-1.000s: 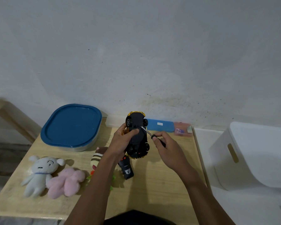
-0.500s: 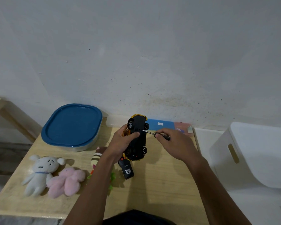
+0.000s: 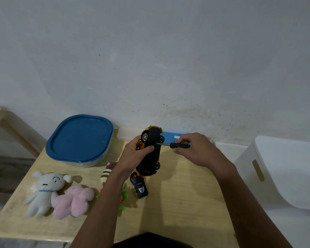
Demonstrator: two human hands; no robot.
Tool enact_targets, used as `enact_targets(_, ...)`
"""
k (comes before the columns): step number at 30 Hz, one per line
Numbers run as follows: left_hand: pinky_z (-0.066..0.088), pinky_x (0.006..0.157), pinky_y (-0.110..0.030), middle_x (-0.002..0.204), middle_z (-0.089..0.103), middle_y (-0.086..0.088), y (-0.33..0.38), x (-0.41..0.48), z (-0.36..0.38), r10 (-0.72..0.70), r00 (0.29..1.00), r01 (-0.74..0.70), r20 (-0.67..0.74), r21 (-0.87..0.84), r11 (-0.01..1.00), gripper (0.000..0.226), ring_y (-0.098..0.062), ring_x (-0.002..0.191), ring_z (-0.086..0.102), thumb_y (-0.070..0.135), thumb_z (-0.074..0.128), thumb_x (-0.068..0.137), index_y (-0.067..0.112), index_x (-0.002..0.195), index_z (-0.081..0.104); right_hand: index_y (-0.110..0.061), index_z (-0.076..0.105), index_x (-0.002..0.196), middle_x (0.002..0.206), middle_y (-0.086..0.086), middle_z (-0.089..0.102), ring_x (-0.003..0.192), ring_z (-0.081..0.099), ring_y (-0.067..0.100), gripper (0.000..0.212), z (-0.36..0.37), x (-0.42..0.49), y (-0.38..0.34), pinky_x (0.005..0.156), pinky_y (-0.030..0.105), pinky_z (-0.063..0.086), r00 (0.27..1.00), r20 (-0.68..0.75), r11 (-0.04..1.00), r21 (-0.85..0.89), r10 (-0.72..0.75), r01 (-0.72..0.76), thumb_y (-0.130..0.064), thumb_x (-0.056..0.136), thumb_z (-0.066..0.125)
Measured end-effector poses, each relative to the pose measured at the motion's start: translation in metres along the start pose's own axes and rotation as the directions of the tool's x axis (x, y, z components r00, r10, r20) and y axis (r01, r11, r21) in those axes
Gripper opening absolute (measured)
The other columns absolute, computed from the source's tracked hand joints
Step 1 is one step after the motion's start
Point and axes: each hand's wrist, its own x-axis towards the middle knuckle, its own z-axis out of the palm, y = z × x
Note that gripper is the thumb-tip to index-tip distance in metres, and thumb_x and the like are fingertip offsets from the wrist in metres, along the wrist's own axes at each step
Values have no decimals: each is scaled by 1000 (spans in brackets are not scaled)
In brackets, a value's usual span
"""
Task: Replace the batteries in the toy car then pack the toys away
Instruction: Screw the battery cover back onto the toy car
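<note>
I am looking down at a small wooden table (image 3: pixel 177 203) set against a pale wall. My left hand (image 3: pixel 135 155) is wrapped around a yellow toy car (image 3: pixel 151 151), holding it up above the table with its black underside turned toward my right, thumb pressed across that underside. My right hand (image 3: pixel 195 149) is closed around the black handle of a small screwdriver (image 3: pixel 175 145), which lies nearly level, its thin metal tip touching the car's underside near the upper pair of wheels. I judge that I am on the first step, loosening the screw of the battery cover; the cover looks shut and I see no loose batteries. The next move calls for keeping the tip seated and square in the screw while I twist, with my left hand bracing the car so it does not turn. On the table below the car lies a black remote (image 3: pixel 139 187), and to its left a striped toy partly hidden by my arm. Further left lie a white plush (image 3: pixel 43 190) and a pink plush (image 3: pixel 73 201), touching each other. A container with a blue lid (image 3: pixel 80 138) sits at the back left, closed. A white bin (image 3: pixel 283 172) stands off to the right of the table.
</note>
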Motion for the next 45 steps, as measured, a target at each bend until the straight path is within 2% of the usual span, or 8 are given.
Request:
enact_targets(4, 56, 82, -29, 104, 74, 0, 1, 0, 2, 12, 1000, -12, 23, -3, 1000, 30, -16, 97, 71, 15, 72, 86, 31, 111, 67, -19, 56, 58, 56, -2, 48, 54, 47, 15, 48, -3, 3, -4, 54, 28, 33, 999, 30, 999, -23, 45, -45, -48, 96, 51)
enact_targets(9, 56, 80, -28, 102, 74, 0, 2, 1, 4, 20, 1000, -20, 8, -10, 1000, 29, -17, 96, 70, 14, 71, 86, 29, 110, 66, -30, 49, 101, 93, -7, 60, 82, 64, 16, 27, -2, -1, -2, 69, 34, 51, 986, 111, 992, -20, 126, -125, -48, 87, 64)
enact_targets(17, 55, 85, -32, 104, 72, -3, -1, 2, 1, 8, 1000, -9, -14, -24, 1000, 29, -21, 101, 68, 16, 71, 86, 31, 110, 66, -20, 70, 92, 84, -7, 64, 74, 59, 8, 26, 4, -3, -7, 63, 23, 45, 994, -88, 998, 17, 58, -57, -45, 90, 62)
enact_targets(23, 53, 96, -48, 104, 73, -2, -3, 5, -6, -7, 999, 5, -46, -36, 999, 27, -24, 103, 69, 19, 73, 84, 39, 102, 70, -28, 43, 114, 94, -3, 62, 76, 62, 12, 28, 8, -5, -9, 66, 30, 50, 996, 70, 996, 63, 61, -66, -40, 94, 58)
enact_targets(31, 55, 93, -46, 103, 73, -2, -4, 5, -9, 1, 997, -2, -79, -13, 1000, 26, -25, 102, 69, 17, 73, 85, 38, 101, 70, -24, 61, 104, 97, -5, 63, 79, 61, 9, 16, 8, -3, -13, 67, 25, 47, 999, -22, 998, 46, 43, -42, -35, 92, 63)
enact_targets(35, 55, 93, -46, 104, 73, -2, -5, 3, -9, -3, 998, 2, -65, -7, 1000, 26, -23, 101, 69, 18, 72, 85, 39, 101, 69, -12, 69, 93, 79, 5, 63, 72, 60, 20, 39, 10, -2, -18, 58, 27, 39, 999, -34, 997, -58, 42, -44, -45, 98, 49)
enact_targets(40, 55, 93, -46, 105, 72, -5, -4, 3, -14, 8, 996, -10, -89, -25, 1000, 27, -25, 101, 69, 15, 71, 86, 31, 107, 68, -27, 44, 112, 85, -7, 58, 68, 57, 8, 26, 11, -5, -21, 54, 22, 40, 996, 70, 998, -36, 56, -53, -41, 94, 56)
enact_targets(45, 56, 92, -48, 103, 72, -6, -6, 1, -19, 21, 994, -24, -108, -20, 1000, 27, -26, 99, 69, 14, 71, 86, 30, 107, 68, -27, 52, 105, 85, -9, 62, 63, 56, 6, 19, 13, 1, -21, 52, 20, 40, 997, 68, 999, 9, 32, -33, -36, 92, 63)
